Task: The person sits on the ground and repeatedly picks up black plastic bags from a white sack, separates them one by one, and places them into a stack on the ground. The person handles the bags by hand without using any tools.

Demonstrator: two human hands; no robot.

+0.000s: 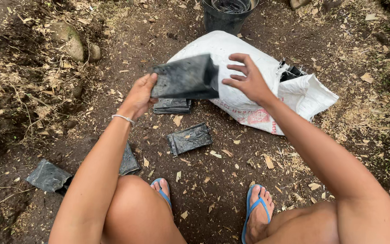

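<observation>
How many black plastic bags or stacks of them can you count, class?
5: one in the left hand, black bag; a stack below it; one centre; one beside the thigh; one far left. Others may be hidden.

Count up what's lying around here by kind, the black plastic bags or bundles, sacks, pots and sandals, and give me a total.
Black plastic bags or bundles: 5, one held in the left hand, right hand beside it
White sack: 1
Black pot: 1
Blue sandals: 2
Total: 9
</observation>
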